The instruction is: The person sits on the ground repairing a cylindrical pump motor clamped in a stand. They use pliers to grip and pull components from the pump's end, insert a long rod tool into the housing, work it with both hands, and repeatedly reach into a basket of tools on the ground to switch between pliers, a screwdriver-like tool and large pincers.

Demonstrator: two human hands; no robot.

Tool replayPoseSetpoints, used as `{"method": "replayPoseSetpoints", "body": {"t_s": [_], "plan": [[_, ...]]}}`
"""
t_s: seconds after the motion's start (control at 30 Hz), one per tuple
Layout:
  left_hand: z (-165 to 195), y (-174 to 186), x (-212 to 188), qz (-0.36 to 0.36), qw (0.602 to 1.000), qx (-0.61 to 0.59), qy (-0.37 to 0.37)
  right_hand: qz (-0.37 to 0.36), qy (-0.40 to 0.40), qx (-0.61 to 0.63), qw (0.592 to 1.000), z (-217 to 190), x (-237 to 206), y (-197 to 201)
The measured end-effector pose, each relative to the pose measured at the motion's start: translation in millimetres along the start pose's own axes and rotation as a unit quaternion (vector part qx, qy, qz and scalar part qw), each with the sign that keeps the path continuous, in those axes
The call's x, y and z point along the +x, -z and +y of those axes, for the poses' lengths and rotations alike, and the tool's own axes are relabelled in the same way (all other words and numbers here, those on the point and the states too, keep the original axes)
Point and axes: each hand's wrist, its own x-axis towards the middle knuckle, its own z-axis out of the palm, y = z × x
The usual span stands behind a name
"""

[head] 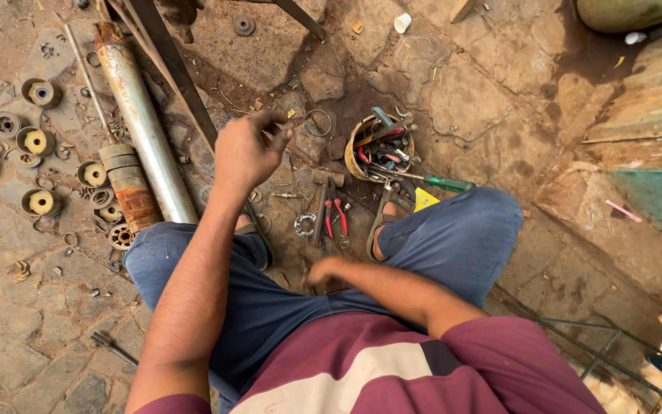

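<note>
So you're sitting cross-legged on the stone floor, and your left hand is raised out in front of you with the fingers curled in and the fingertips bunched together, like it's pinching something tiny. Honestly I can't tell what's in there, it's too small to make out.

Your right hand is down low between your knees, knuckles up and a bit blurred, so I can't tell whether it's gripping anything or just loosely curled.

Just left of your raised hand lies the long rusty steel cylinder, running diagonally across the stones, with a stack of ribbed metal rings at its near end by your left knee. Further left there's a scatter of round metal parts with yellowish centres.

To the right of that hand sits a small woven basket crammed with hand tools, a green-handled screwdriver sticking out toward your right knee. Red-handled pliers lie on the ground between your knees, near a small metal ring.
</note>
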Motion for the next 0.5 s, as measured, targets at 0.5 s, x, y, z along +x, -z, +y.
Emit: {"method": "replayPoseSetpoints", "body": {"t_s": [0.5], "plan": [[-55.6,-44.7,59.1,-0.123,0.990,0.027,0.070,-0.096,0.013,0.027,0.995,-4.2,40.8,-43.5]]}}
